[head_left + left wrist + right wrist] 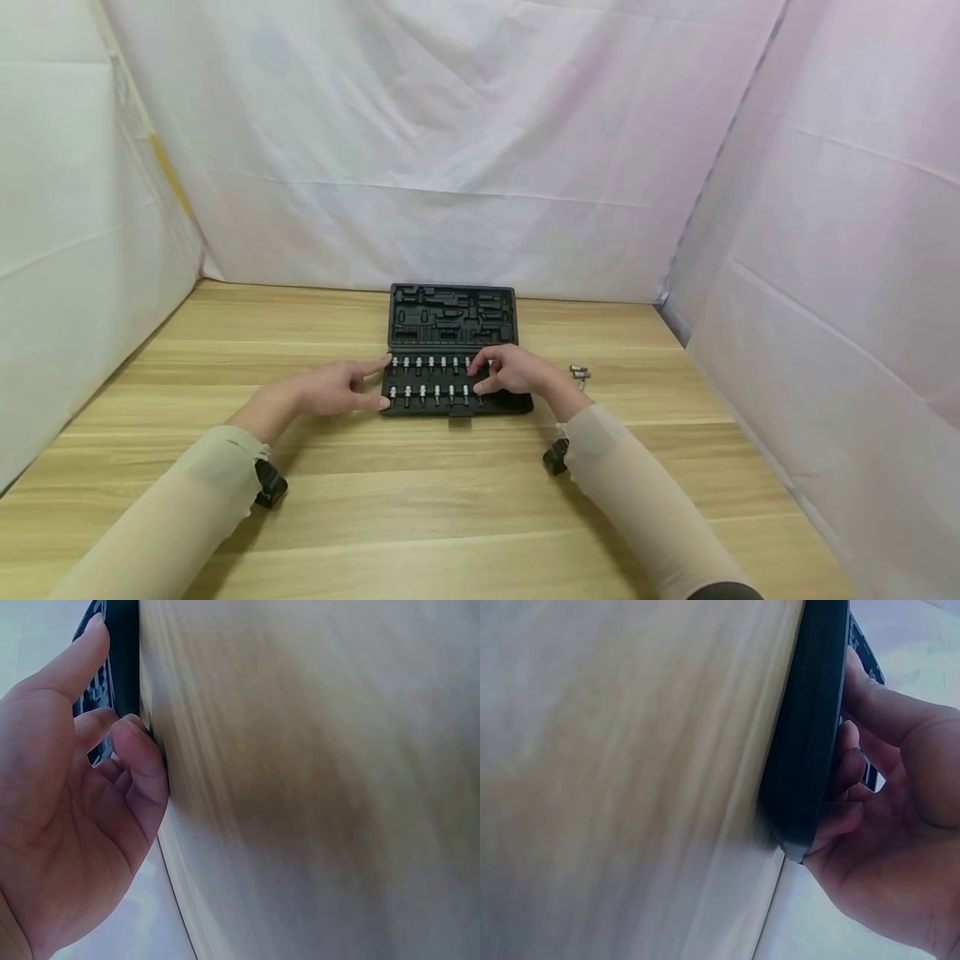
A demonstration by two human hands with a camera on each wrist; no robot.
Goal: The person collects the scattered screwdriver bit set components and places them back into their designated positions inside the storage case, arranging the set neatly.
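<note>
A black plastic bit-socket case [453,349] lies unfolded on the table, with two rows of silver-topped bit sockets [437,393] in its near half. My left hand [330,388] rests at the left edge of the case, index finger toward the hinge and thumb on the near corner. Its other fingers are curled in the left wrist view. Over the right part of the rows is my right hand [513,371], with thumb and index finger apart. The thumb touches a bit socket in the front row and hides its top. In the right wrist view, the case's side wall [806,742] covers some fingertips.
Several loose bit sockets [579,374] lie on the wooden table [420,517] to the right of the case. The raised lid [453,315] has moulded recesses. White cloth walls [450,150] stand behind the table and at both sides.
</note>
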